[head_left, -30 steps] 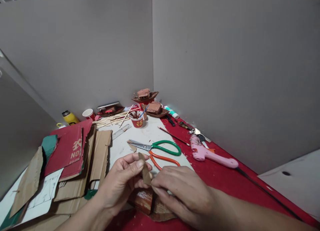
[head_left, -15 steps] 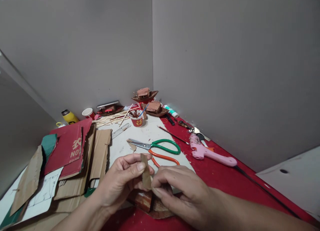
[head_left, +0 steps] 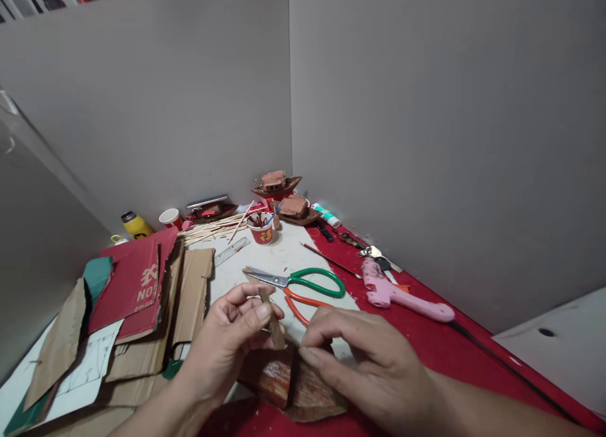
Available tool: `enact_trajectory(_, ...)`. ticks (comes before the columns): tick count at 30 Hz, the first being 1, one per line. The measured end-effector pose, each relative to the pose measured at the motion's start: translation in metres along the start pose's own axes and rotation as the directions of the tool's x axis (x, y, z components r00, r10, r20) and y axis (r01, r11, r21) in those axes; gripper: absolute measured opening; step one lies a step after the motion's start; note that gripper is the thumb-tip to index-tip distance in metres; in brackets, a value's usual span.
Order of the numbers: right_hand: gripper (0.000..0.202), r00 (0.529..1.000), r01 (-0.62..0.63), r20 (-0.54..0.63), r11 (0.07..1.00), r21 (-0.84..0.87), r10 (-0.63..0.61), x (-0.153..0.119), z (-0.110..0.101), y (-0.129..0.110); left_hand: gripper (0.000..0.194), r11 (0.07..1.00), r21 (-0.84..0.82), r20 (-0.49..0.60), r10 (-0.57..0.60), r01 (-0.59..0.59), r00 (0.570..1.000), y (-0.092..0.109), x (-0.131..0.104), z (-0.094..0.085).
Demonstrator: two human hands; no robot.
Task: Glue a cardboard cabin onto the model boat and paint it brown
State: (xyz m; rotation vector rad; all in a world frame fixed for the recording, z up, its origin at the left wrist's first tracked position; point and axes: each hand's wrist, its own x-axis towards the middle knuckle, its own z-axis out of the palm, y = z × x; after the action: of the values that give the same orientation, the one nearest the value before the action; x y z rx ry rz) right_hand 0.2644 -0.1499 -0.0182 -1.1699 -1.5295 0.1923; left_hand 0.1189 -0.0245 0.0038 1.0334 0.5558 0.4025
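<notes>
Between its thumb and fingers, my left hand [head_left: 241,326] grips a small cardboard strip [head_left: 273,320], turned nearly edge-on. My right hand [head_left: 362,358] is just right of the strip, apart from it, with thumb and forefinger pinched together. Whatever may be in that pinch is hidden or too small to tell. Below both hands a brown, glossy model boat [head_left: 315,396] lies on the red table cover, partly covered by them. Scissors [head_left: 288,282] with one green and one orange handle lie open just beyond, their blades pointing left.
At the left is a stack of cut cardboard [head_left: 189,298] and a red cardboard piece [head_left: 127,279]. A pink glue gun [head_left: 402,301] with a cord lies right. Farther back are a paper cup [head_left: 262,230], thin sticks [head_left: 213,228] and finished model boats [head_left: 296,209] near the grey walls.
The cardboard strip has turned from showing its flat face to nearly edge-on. My right hand has drawn away to the right, uncovering more of the boat. The view has shifted slightly.
</notes>
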Motion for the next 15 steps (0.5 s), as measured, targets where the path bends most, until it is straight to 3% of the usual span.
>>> enact_trajectory(4, 0.004, 0.995, 0.103, 0.009, 0.991, -0.088, -0.103, -0.0022, 0.0049, -0.0010, 0.035, 0.997, 0.067, -0.042, 0.047, -0.044, 0.998, -0.0053, 0.0010, 0.0010)
enact_trajectory(9, 0.006, 0.992, 0.124, 0.039, 0.980, -0.152, -0.120, -0.0044, 0.0076, 0.0012, 0.039, 0.988, 0.129, -0.102, 0.098, -0.085, 0.990, -0.0085, -0.0002, 0.0015)
enact_trajectory(15, 0.008, 0.989, 0.144, 0.046, 0.973, -0.181, -0.138, -0.0065, 0.0105, 0.0027, 0.037, 0.967, 0.215, -0.082, 0.159, -0.138, 0.984, -0.0104, -0.0042, 0.0012)
